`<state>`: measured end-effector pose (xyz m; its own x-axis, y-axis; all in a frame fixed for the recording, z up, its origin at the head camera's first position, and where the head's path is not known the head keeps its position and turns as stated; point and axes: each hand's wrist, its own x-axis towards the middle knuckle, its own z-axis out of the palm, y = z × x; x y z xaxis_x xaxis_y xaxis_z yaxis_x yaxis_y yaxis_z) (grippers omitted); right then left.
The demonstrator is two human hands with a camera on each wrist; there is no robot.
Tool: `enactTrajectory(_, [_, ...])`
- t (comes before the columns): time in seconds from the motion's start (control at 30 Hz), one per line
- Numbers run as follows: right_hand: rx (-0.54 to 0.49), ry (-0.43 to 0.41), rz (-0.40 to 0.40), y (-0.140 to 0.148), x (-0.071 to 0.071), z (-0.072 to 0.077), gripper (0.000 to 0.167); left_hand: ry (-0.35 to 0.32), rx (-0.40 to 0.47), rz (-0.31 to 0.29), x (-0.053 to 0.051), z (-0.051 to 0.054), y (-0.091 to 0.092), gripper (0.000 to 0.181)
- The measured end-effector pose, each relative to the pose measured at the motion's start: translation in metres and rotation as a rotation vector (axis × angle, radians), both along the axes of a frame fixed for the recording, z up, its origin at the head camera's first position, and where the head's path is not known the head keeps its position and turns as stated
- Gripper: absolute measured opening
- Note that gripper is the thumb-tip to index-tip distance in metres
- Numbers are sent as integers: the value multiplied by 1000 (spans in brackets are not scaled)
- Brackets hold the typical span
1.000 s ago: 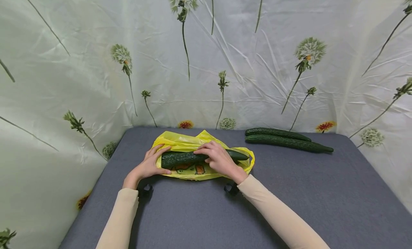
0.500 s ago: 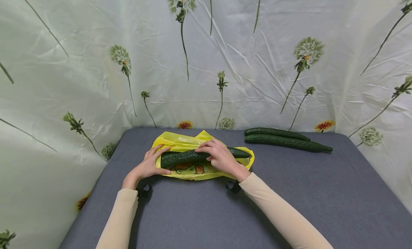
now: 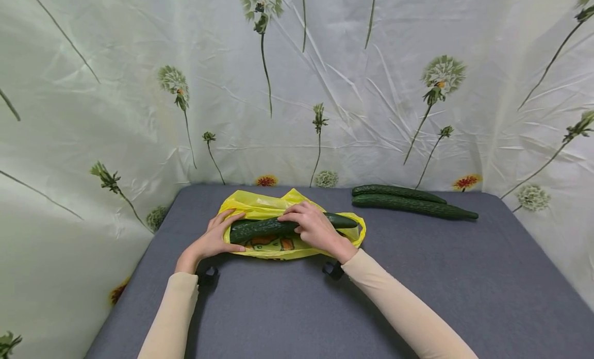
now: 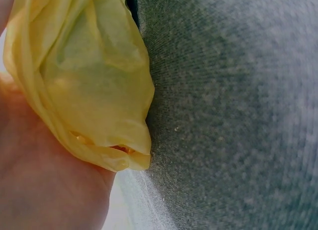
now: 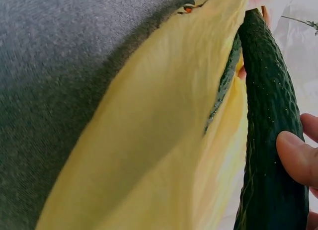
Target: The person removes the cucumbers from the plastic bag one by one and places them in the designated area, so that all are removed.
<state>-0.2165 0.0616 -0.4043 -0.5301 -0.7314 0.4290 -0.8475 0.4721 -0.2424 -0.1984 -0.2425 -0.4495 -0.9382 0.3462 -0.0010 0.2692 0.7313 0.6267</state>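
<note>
The right hand (image 3: 314, 229) is grasping a cucumber (image 3: 257, 229) lying lengthwise inside an open yellow bag (image 3: 256, 200). The left hand (image 3: 210, 240) is holding the bag's left end between thumb and fingers.

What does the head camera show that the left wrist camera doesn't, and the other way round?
Only the head view shows the bare right hand gripping a bumpy dark green cucumber, and two more dark green cucumbers at the back right.

Only the left wrist view shows pale specks on the gray cloth surface and the palm-side end of the thin yellow plastic bag.

Both share the bag, the cloth and the bare left hand.
</note>
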Motion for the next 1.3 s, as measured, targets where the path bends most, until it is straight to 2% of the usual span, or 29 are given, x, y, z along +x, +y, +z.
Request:
enactTrajectory(0.3, [0, 5, -4, 9, -1, 3, 45, -20, 7, 8, 1, 0, 2, 90])
enactTrajectory(0.5, [-73, -64, -22, 24, -2, 1, 45, -25, 11, 8, 1, -1, 2, 90])
enactTrajectory(0.67, [-135, -133, -46, 39, -1, -4, 45, -16, 11, 6, 1, -1, 2, 90])
enactTrajectory(1.3, [-194, -185, -91, 75, 0, -24, 44, -21, 19, 16, 2, -2, 1, 90])
